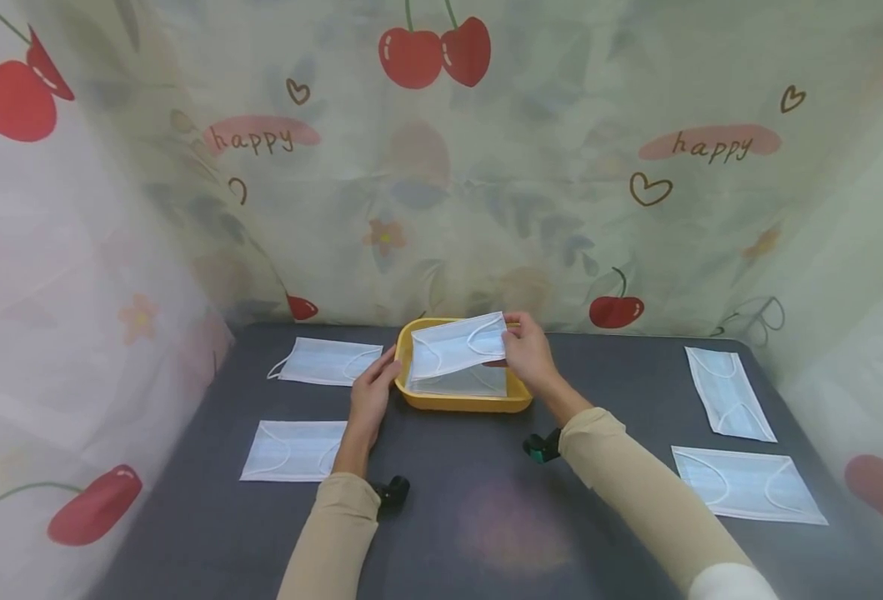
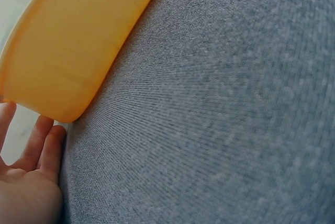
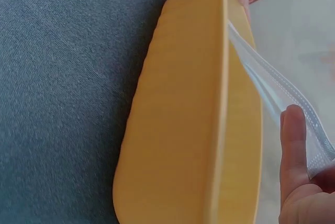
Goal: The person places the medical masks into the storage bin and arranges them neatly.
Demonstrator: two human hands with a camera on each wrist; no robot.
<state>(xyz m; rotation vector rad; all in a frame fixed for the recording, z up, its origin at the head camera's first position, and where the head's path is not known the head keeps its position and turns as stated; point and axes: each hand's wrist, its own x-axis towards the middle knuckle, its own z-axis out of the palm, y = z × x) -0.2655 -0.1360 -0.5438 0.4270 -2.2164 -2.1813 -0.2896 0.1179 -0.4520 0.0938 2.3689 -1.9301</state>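
Tilting mask (image 1: 458, 343) pinched in R hand (image 1: 531, 354), over yellow tray (image 1: 464, 403)

Tray sits at far-mid part of the grey surface (image 1: 456, 467), long axis L–R. In it: at least one lower mask (image 1: 464, 383), lying approx. flat, long axis L–R too; can't tell if more are underneath. Pinched mask is above that one, long axis roughly L–R, rt end up, L end sloping down inside the tray rim (R wrist cam shows same slope); ear loops on the visible face.

R grip: thumb + fingers closed on mask's rt end, only the mask btwn. L hand (image 1: 371, 396): grip loose, fingers fairly straight, touching tray's L end, no mask in it.

Rest of surface: upper-L mask (image 1: 328, 361) and lower-L mask (image 1: 291, 451), both long axis L–R. Upper-R mask (image 1: 729, 392) runs front–back, far end slanting L; lower-R mask (image 1: 752, 486) approx. L–R.
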